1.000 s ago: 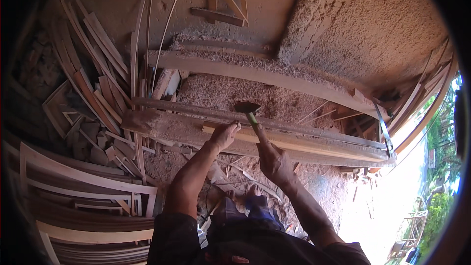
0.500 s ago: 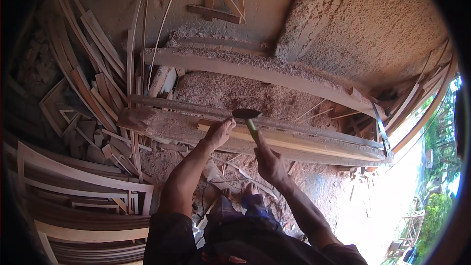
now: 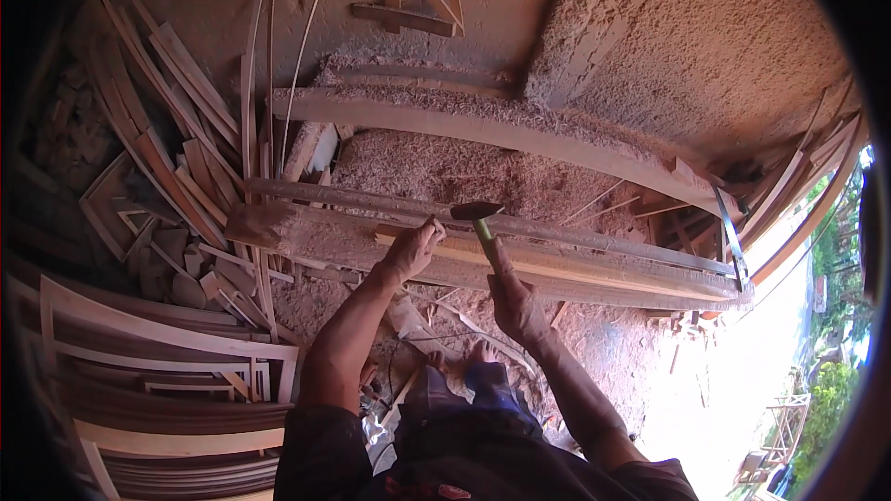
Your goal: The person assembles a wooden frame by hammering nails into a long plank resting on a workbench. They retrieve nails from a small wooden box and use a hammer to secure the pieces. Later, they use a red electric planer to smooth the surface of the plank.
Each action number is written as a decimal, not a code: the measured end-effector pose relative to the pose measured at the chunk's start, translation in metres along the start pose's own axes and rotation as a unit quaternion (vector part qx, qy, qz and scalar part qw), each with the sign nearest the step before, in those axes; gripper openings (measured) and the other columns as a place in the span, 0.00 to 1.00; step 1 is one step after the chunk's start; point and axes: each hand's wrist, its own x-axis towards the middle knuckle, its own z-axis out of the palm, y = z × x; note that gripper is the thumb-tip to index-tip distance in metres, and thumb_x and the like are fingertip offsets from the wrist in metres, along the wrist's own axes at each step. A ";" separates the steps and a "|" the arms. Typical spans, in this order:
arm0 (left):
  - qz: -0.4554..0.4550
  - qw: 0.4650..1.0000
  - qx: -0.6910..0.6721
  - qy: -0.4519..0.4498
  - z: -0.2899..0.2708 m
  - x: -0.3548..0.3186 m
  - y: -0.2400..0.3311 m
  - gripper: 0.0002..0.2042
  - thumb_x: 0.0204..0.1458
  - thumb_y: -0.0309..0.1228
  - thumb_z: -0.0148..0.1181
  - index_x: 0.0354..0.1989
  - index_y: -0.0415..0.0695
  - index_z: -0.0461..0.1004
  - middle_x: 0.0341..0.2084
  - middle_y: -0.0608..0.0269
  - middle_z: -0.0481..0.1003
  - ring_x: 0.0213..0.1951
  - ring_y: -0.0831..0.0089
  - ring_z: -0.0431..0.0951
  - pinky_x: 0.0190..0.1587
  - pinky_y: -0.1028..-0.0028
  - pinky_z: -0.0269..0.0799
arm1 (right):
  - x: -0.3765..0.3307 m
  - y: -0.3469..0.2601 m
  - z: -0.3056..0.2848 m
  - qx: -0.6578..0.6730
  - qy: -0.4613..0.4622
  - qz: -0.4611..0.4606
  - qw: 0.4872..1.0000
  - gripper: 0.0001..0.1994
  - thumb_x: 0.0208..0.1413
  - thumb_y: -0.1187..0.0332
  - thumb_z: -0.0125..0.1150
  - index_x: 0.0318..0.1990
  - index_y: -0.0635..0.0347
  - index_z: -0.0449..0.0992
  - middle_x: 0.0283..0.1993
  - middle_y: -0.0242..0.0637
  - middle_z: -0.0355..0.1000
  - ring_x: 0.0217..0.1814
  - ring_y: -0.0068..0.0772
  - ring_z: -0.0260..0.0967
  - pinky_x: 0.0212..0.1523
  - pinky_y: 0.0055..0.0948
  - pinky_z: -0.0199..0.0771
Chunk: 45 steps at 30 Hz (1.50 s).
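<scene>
My right hand point(image 3: 518, 308) is wrapped round the handle of a hammer point(image 3: 477, 211). The dark head is raised over the bench, to the right of my left fingertips and apart from them. My left hand point(image 3: 410, 252) rests at the left end of a pale yellow wooden strip point(image 3: 557, 269). Its thumb and fingers are pinched together, and whatever sits between them is too small to make out. Under the strip runs a long plank bench point(image 3: 316, 234), with a narrow dark board point(image 3: 594, 234) along its far side.
A thick curved beam point(image 3: 464, 130) lies beyond the bench over heaped wood shavings point(image 3: 418, 167). Curved slats point(image 3: 186, 83) lean at the left, above stacked frames point(image 3: 167, 325). A dark clamp or strap point(image 3: 731, 232) spans the right end. Scraps litter the floor by my feet.
The hammer head has moved slightly right, away from my left fingers. My left hand stays pinched at the strip's end. The whole view has shifted a little.
</scene>
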 end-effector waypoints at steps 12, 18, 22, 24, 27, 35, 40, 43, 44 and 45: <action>-0.025 0.995 0.090 -0.044 0.003 0.001 -0.001 0.09 0.58 0.24 0.55 0.46 0.46 0.68 0.35 0.51 0.79 0.39 0.48 0.80 0.37 0.58 0.77 | 0.022 -0.003 -0.003 -0.027 -0.040 -0.061 0.997 0.36 0.59 0.76 0.53 0.74 0.48 0.48 0.24 0.49 0.70 0.21 0.51 0.71 0.23 0.45 0.70; -0.006 0.998 0.068 -0.017 -0.004 -0.012 -0.013 0.06 0.58 0.25 0.55 0.42 0.45 0.68 0.33 0.51 0.79 0.37 0.49 0.80 0.35 0.57 0.76 | 0.024 -0.076 -0.062 0.078 0.059 -0.117 0.988 0.39 0.49 0.83 0.53 0.72 0.55 0.54 0.23 0.47 0.71 0.22 0.41 0.71 0.23 0.39 0.70; 0.024 0.998 0.038 -0.035 0.008 0.008 0.010 0.04 0.60 0.27 0.54 0.41 0.44 0.68 0.32 0.52 0.79 0.38 0.50 0.81 0.36 0.59 0.76 | -0.004 -0.012 -0.059 0.129 -0.032 -0.048 0.990 0.21 0.58 0.73 0.50 0.60 0.60 0.60 0.33 0.46 0.71 0.26 0.33 0.71 0.25 0.32 0.69; -0.007 0.997 0.078 -0.025 0.002 0.008 0.002 0.04 0.60 0.27 0.54 0.41 0.44 0.68 0.33 0.51 0.80 0.38 0.50 0.81 0.36 0.59 0.76 | 0.021 -0.001 -0.005 -0.101 -0.220 0.056 0.969 0.31 0.62 0.74 0.50 0.72 0.54 0.51 0.50 0.61 0.74 0.28 0.44 0.77 0.26 0.42 0.74; 0.021 0.994 0.111 -0.002 -0.016 0.027 -0.006 0.07 0.58 0.25 0.55 0.43 0.44 0.67 0.32 0.49 0.79 0.36 0.49 0.80 0.34 0.58 0.76 | 0.032 -0.014 -0.008 0.012 -0.040 -0.064 0.997 0.37 0.60 0.79 0.51 0.75 0.49 0.45 0.28 0.56 0.74 0.23 0.53 0.73 0.24 0.48 0.69; 0.005 0.997 0.071 -0.027 -0.002 -0.006 -0.010 0.10 0.56 0.24 0.57 0.46 0.45 0.67 0.34 0.50 0.80 0.37 0.50 0.81 0.35 0.58 0.77 | 0.022 -0.035 -0.016 0.013 0.004 -0.107 0.994 0.37 0.61 0.75 0.54 0.75 0.45 0.46 0.28 0.55 0.73 0.24 0.56 0.73 0.25 0.48 0.71; -0.033 0.993 0.099 -0.049 0.000 -0.004 -0.003 0.12 0.56 0.21 0.54 0.48 0.46 0.69 0.35 0.49 0.79 0.40 0.48 0.80 0.38 0.57 0.77 | 0.019 -0.023 -0.005 -0.054 -0.060 -0.047 0.996 0.35 0.62 0.74 0.52 0.75 0.45 0.45 0.26 0.52 0.73 0.25 0.56 0.74 0.24 0.49 0.70; -0.024 0.992 0.111 -0.051 0.007 -0.002 -0.003 0.10 0.57 0.23 0.55 0.47 0.45 0.70 0.35 0.49 0.79 0.40 0.48 0.80 0.39 0.57 0.77 | 0.022 -0.019 -0.015 -0.048 -0.106 -0.027 0.993 0.36 0.61 0.75 0.49 0.75 0.43 0.44 0.25 0.53 0.72 0.23 0.54 0.73 0.23 0.48 0.70; -0.028 0.992 0.114 -0.047 0.004 -0.006 -0.006 0.09 0.58 0.24 0.55 0.47 0.44 0.70 0.35 0.49 0.79 0.40 0.49 0.80 0.39 0.57 0.77 | 0.030 -0.033 -0.020 -0.025 -0.117 -0.035 0.992 0.36 0.61 0.76 0.49 0.75 0.43 0.44 0.24 0.53 0.72 0.22 0.53 0.73 0.23 0.48 0.70; 0.007 0.991 0.130 -0.031 0.000 -0.007 -0.010 0.07 0.58 0.24 0.56 0.44 0.43 0.70 0.34 0.50 0.79 0.39 0.49 0.81 0.38 0.58 0.77 | 0.031 -0.051 -0.035 -0.037 -0.094 -0.050 0.994 0.37 0.57 0.79 0.51 0.74 0.50 0.48 0.23 0.49 0.72 0.22 0.47 0.73 0.25 0.47 0.72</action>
